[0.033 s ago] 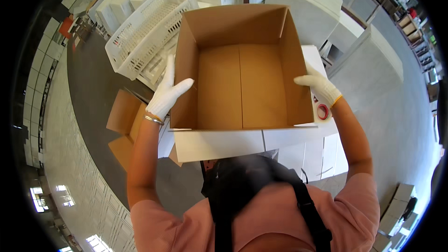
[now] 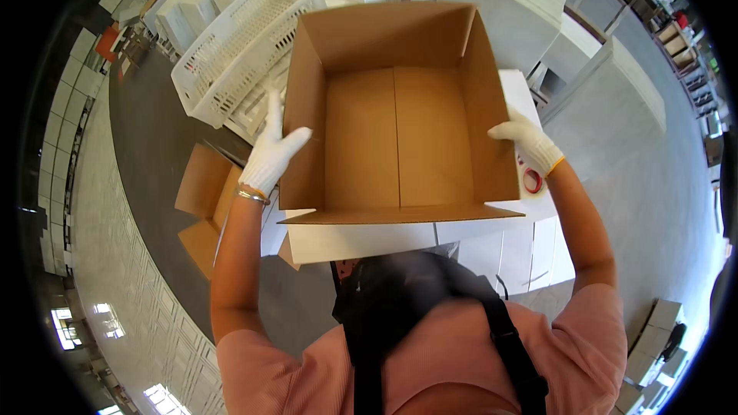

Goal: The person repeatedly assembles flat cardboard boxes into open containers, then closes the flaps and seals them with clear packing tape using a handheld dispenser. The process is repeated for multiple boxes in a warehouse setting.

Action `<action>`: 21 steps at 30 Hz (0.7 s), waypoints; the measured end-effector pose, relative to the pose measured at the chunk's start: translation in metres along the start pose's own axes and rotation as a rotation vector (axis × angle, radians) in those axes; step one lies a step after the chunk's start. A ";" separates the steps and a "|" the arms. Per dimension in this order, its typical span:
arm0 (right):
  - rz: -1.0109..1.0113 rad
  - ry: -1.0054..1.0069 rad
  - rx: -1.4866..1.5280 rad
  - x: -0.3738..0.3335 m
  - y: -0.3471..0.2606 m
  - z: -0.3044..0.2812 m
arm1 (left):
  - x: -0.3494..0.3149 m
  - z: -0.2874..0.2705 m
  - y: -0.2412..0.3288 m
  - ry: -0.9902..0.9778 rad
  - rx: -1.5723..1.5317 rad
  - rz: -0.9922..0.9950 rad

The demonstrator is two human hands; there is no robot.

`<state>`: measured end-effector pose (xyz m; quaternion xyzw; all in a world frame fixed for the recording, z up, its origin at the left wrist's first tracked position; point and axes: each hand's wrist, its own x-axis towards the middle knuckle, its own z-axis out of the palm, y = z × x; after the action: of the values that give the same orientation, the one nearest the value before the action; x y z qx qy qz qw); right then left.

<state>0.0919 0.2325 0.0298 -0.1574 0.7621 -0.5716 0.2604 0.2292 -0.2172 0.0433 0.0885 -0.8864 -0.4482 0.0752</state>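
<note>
Box (image 2: 361, 138), brown cardboard, stands before you between both hands, over a white table (image 2: 361, 244); its underside is hidden, so you cannot tell whether it rests there. Its open mouth faces up toward your head, and you look straight down onto its bare floor. One seam runs down the middle of that floor, pointing away from you. The floor looks nearly square, so no long axis can be told surely. The near edge juts toward your chest.

Your gloved left hand (image 2: 270, 150) is spread wide, thumb across the left wall and fingers along its outside; how firmly it presses, you cannot tell. Your gloved right hand (image 2: 526, 141) holds the right wall, thumb inside, fingers hidden behind.

Red tape (image 2: 532, 180) lies on the table just beside your right wrist. Beyond your left hand sits a white crate (image 2: 198, 98); left of your forearm, an open carton (image 2: 204, 180).
</note>
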 end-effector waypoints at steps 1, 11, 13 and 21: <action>0.049 -0.014 0.115 -0.006 0.005 -0.007 | -0.001 -0.003 -0.011 -0.040 -0.109 -0.087; 0.501 0.297 -0.064 -0.043 0.160 -0.144 | -0.040 -0.087 -0.221 -0.018 -0.609 -0.602; 0.442 0.351 -0.791 -0.002 0.199 -0.134 | -0.069 -0.098 -0.320 -0.061 -0.054 -0.682; -0.584 0.560 -1.373 0.119 -0.038 -0.013 | -0.043 0.001 -0.221 0.373 0.769 -0.255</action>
<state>-0.0150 0.1679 0.0434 -0.3267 0.9089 -0.0376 -0.2562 0.2904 -0.3357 -0.1375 0.2982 -0.9418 -0.0683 0.1395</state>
